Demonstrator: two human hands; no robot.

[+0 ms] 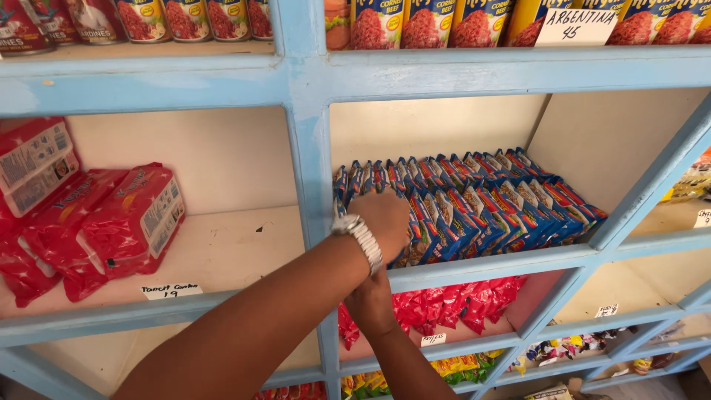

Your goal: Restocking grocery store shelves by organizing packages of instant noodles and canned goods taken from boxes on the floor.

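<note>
While the blue packets [474, 207] stand in rows in the shelf [311, 81] compartment at the centre of the frame, the left hand [385, 222] is closed on the front-left packets, seemingly to keep them upright. The right hand [370, 304] is seen just below, under the left wrist; whether it grips anything cannot be told. Red packs [111, 222] are stacked at the left.
</note>
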